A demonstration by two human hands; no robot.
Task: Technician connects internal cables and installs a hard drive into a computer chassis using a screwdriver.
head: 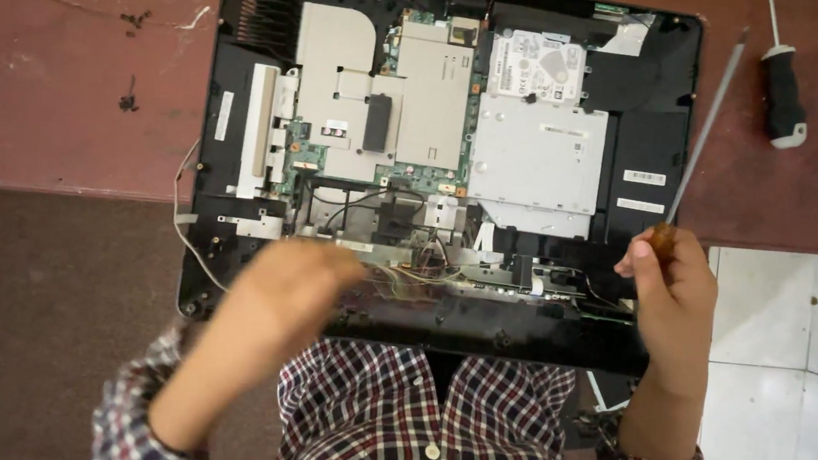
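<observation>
right hand (673, 283) clenched around screwdriver (701, 142); left hand (291, 284) blurred.

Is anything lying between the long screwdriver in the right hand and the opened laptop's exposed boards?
Nothing visible does. The right hand grips the long thin-shafted screwdriver beside the open black laptop chassis, shaft slanting away over the chassis's right edge and the table. The blurred left hand sits over the lower left, near the coloured wires.

Right hand (676, 283) grips long thin screwdriver with amber handle (705, 138), shaft angled up-right over opened black computer chassis (653, 93). Blurred left hand (291, 284) over wiring (415, 278) at chassis near edge. Black-handled screwdriver (784, 90) on reddish-brown tabletop (67, 82), apart.
</observation>
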